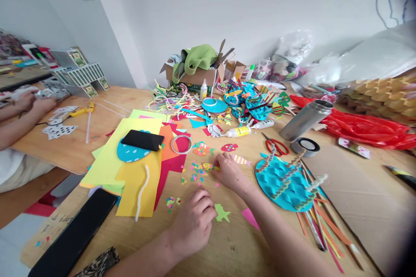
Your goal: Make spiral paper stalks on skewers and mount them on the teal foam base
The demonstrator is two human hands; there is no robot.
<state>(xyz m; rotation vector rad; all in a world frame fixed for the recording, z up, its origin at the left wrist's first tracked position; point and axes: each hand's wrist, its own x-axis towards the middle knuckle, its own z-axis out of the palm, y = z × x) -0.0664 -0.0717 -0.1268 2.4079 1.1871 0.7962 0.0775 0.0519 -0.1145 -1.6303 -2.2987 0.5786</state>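
The left hand (195,220), right hand (231,175) and both forearms (276,229) are bare, with five-fingered, rounded shapes.

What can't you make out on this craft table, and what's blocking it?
All in the head view:
- Tail of the yellow fish: hidden by the right hand.
- Whether the left hand grips anything: its own fingers hide that.
- Middle of the blue paper piece: covered by the phone.
- Near end of the long black object: cut off by the bottom edge.
- Print on the glue bottle: too small.
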